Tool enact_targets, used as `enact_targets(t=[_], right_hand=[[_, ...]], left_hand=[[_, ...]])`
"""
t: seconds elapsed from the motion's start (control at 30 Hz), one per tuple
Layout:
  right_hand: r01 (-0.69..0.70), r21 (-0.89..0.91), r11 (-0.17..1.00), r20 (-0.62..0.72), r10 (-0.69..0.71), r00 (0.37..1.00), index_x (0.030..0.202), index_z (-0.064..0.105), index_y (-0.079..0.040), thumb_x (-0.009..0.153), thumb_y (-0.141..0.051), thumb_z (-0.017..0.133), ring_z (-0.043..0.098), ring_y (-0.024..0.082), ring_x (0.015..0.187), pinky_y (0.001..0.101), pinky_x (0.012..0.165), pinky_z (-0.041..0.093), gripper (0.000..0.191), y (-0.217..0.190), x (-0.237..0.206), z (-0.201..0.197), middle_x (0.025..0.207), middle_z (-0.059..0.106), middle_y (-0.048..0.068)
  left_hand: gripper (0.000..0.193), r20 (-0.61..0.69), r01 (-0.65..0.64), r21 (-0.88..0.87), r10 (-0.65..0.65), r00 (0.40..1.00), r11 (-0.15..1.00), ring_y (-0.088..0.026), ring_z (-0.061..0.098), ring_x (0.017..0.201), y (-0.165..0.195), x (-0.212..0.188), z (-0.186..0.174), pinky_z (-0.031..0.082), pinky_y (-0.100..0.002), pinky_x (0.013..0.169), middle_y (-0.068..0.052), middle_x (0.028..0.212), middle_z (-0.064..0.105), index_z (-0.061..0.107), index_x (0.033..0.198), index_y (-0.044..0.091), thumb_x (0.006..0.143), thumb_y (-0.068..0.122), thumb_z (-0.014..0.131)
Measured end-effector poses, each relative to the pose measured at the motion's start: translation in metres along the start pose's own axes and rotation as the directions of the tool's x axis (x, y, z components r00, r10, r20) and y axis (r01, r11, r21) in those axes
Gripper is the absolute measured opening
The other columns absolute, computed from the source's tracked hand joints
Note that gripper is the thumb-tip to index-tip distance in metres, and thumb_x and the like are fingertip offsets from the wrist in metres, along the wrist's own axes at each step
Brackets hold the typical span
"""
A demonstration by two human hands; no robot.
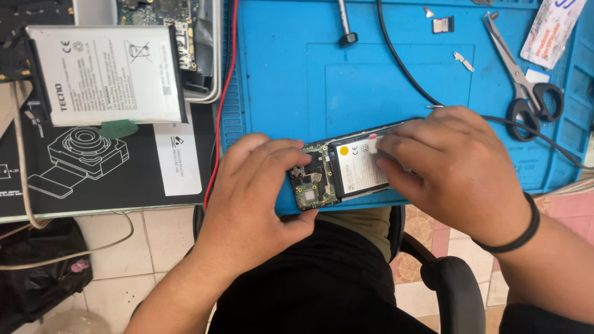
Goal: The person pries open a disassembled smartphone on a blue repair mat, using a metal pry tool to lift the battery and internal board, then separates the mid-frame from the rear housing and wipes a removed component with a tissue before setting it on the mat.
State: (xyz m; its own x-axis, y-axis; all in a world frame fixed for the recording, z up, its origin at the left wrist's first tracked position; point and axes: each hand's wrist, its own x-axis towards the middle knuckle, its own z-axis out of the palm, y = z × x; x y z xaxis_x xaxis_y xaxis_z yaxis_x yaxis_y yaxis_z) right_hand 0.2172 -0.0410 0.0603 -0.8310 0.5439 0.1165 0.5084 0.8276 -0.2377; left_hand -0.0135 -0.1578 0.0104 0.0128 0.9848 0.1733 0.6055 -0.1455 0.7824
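Your two hands meet on an opened phone (346, 170) at the near edge of the blue mat (371, 80), right in front of your lap. The phone lies between your hands, its long axis running left to right with a slight tilt, the right end a little farther from you than the left.

Your left hand (257, 185) closes around the left end, thumb curled under the near edge and fingers bent over the far edge, so it grips the phone there. Your right hand (455, 167) covers the right end, and its fingertips (387, 151) press down on the battery (365, 167). Both hands touch the phone; neither is nearer than the other.

The phone has its back cover off. At the left end you see a green circuit board (314, 182) with small metal shields. Beside it sits the white battery with a yellow round sticker and a small pale tab near your right fingertips.

Farther out on the mat, a black cable (405, 68) curves from the top edge toward your right hand. Scissors (526, 80) with black handles lie to the right. A loose white battery (105, 74) rests on the surface at far left, well apart from the phone.
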Motion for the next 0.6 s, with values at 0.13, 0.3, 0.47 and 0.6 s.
enact_targets(t=[0.13, 0.3, 0.47, 0.6], right_hand=[[-0.004, 0.051, 0.999, 0.028, 0.003, 1.000, 0.101, 0.077, -0.007, 0.076, -0.013, 0.083, 0.065, 0.029, 0.079, 0.0420, 0.075, 0.049, 0.026, -0.011, -0.004, 0.000, 0.093, 0.072, 0.008], [-0.011, 0.121, 0.993, 0.040, 0.006, 0.999, 0.101, 0.075, -0.008, 0.078, -0.014, 0.082, 0.066, 0.029, 0.084, 0.0414, 0.080, 0.051, 0.024, -0.011, -0.005, 0.006, 0.092, 0.070, 0.005], [-0.033, 0.127, 0.991, 0.057, 0.026, 0.998, 0.099, 0.074, -0.008, 0.080, -0.015, 0.083, 0.065, 0.029, 0.083, 0.0422, 0.079, 0.050, 0.022, -0.013, 0.006, 0.008, 0.094, 0.071, 0.006], [-0.031, 0.096, 0.995, 0.044, 0.027, 0.999, 0.101, 0.074, -0.007, 0.080, -0.016, 0.083, 0.063, 0.028, 0.080, 0.0414, 0.079, 0.049, 0.024, -0.020, 0.015, 0.008, 0.097, 0.072, 0.005]], left_hand=[[0.065, -0.017, -0.013, -0.008, 0.013, 1.000, 1.000, -0.032, 0.054, 0.124, -0.004, -0.004, -0.001, 0.046, -0.043, 0.105, -0.005, 0.127, 0.066, 0.060, 0.118, 0.010, 0.062, 0.016, 0.091], [0.065, -0.017, -0.016, -0.003, 0.016, 1.000, 1.000, -0.032, 0.054, 0.124, -0.006, -0.005, 0.000, 0.045, -0.043, 0.106, -0.005, 0.126, 0.065, 0.060, 0.119, 0.010, 0.062, 0.016, 0.091], [0.066, -0.015, -0.005, -0.010, 0.005, 1.000, 1.000, -0.031, 0.053, 0.124, -0.005, -0.008, 0.000, 0.044, -0.042, 0.105, -0.005, 0.127, 0.065, 0.059, 0.119, 0.011, 0.062, 0.017, 0.091], [0.066, -0.023, -0.002, -0.022, 0.002, 1.000, 1.000, -0.031, 0.053, 0.125, -0.007, -0.011, -0.003, 0.044, -0.042, 0.106, -0.004, 0.126, 0.065, 0.059, 0.119, 0.011, 0.061, 0.017, 0.091]])
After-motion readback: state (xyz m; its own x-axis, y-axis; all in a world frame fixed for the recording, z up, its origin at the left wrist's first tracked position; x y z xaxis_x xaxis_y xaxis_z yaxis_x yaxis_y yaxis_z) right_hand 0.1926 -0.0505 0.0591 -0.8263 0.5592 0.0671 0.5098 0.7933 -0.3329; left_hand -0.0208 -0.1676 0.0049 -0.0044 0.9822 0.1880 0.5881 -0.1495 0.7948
